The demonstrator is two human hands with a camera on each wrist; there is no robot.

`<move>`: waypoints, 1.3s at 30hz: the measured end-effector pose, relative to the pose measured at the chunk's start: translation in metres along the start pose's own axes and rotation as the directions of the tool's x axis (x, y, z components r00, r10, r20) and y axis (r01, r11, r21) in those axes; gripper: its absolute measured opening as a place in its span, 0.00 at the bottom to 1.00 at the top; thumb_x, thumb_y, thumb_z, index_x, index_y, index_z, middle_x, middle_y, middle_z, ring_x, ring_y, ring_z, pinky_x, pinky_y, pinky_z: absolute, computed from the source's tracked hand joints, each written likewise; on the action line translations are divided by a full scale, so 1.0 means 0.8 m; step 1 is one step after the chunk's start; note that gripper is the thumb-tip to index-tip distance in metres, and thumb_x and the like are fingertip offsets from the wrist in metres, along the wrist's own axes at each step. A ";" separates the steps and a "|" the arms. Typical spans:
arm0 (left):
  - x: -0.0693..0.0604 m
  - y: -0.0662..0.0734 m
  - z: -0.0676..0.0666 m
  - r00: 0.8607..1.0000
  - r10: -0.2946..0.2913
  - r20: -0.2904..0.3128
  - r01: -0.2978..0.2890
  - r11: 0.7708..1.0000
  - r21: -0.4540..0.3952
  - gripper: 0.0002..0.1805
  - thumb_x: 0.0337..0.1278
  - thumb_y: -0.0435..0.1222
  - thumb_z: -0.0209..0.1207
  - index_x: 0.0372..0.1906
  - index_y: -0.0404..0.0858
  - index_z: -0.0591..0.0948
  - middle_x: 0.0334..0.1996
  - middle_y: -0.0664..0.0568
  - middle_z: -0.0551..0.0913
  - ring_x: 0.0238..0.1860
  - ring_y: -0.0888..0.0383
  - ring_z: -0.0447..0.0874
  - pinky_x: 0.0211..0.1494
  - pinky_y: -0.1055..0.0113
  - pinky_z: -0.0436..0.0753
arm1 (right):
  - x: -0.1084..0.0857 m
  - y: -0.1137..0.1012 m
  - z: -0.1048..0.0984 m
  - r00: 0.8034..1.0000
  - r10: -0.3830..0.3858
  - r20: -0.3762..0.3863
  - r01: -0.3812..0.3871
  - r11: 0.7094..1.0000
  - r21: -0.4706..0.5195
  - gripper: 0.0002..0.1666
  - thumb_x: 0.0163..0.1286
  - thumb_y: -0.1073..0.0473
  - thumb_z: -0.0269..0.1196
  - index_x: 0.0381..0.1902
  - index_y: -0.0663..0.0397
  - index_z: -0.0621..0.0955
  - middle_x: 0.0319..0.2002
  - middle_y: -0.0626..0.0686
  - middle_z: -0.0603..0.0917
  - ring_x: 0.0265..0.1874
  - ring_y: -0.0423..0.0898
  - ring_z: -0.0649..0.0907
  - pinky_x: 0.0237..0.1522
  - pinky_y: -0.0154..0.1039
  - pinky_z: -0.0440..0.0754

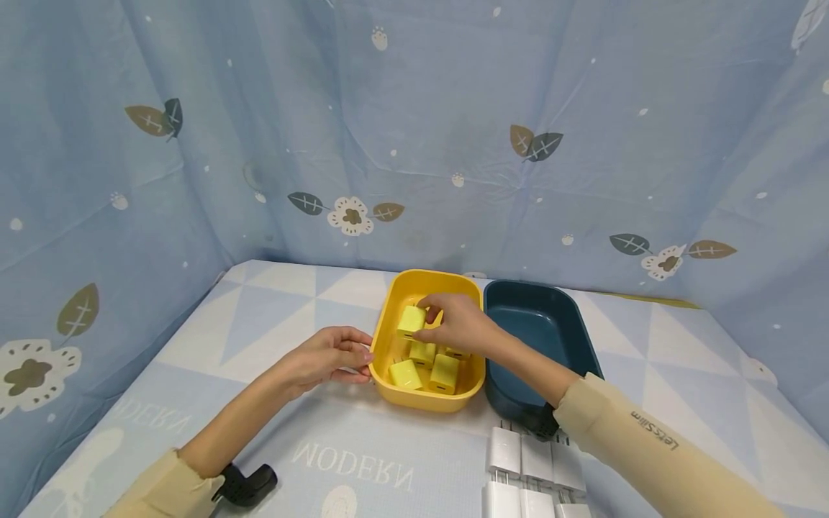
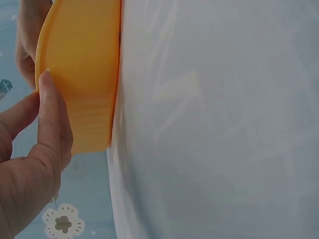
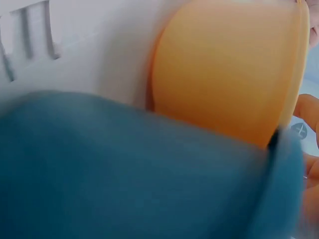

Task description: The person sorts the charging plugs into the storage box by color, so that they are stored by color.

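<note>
A yellow bin [image 1: 421, 401] holds several yellow charger plugs, some with metal prongs showing. My left hand [image 1: 332, 354] is at the bin's left wall; in the left wrist view its thumb and fingers pinch the yellow rim [image 2: 42, 45]. Over the inside of the bin, my right hand [image 1: 460, 321] pinches a yellow charger plug [image 1: 410, 321] between thumb and fingers. More yellow plugs, such as one near the front [image 1: 444, 373], lie below it, and one is partly hidden by the hand. In the right wrist view the bins hide most of this hand.
A dark blue bin [image 1: 573, 316] stands against the yellow bin's right side, under my right forearm. Several white charger plugs [image 1: 504, 450] lie in rows at the front right, partly covered by the right sleeve. A patterned blue curtain [image 1: 414, 129] hangs behind the table.
</note>
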State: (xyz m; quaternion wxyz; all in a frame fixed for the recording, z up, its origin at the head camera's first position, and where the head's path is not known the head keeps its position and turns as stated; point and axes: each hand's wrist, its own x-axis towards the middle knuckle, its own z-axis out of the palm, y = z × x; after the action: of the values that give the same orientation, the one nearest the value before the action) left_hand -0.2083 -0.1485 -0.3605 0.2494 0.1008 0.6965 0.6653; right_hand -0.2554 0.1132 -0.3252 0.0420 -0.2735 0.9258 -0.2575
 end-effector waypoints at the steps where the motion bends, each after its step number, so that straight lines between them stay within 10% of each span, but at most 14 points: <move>1: 0.000 0.000 0.000 1.000 0.000 0.001 0.000 1.000 -0.001 0.22 0.66 0.27 0.59 0.58 0.21 0.68 0.42 0.39 0.80 0.38 0.51 0.85 0.48 0.57 0.86 | 0.001 -0.001 0.000 1.000 0.003 0.000 -0.003 1.000 0.002 0.32 0.60 0.51 0.74 0.58 0.59 0.80 0.39 0.49 0.83 0.35 0.45 0.78 0.35 0.33 0.80; 39: 0.000 0.001 0.001 1.000 -0.015 -0.016 0.015 1.000 -0.006 0.21 0.66 0.27 0.58 0.59 0.21 0.67 0.43 0.37 0.79 0.38 0.52 0.85 0.48 0.57 0.86 | 0.037 -0.021 -0.008 0.988 0.138 0.071 -0.134 0.989 -0.057 0.29 0.58 0.53 0.75 0.55 0.59 0.82 0.35 0.50 0.83 0.34 0.46 0.79 0.35 0.34 0.81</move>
State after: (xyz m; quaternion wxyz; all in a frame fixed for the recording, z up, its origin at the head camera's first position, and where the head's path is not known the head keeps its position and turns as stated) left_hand -0.2079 -0.1474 -0.3599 0.2493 0.0896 0.6973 0.6660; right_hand -0.2741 0.0886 -0.3092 0.0869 -0.2200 0.9466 -0.2192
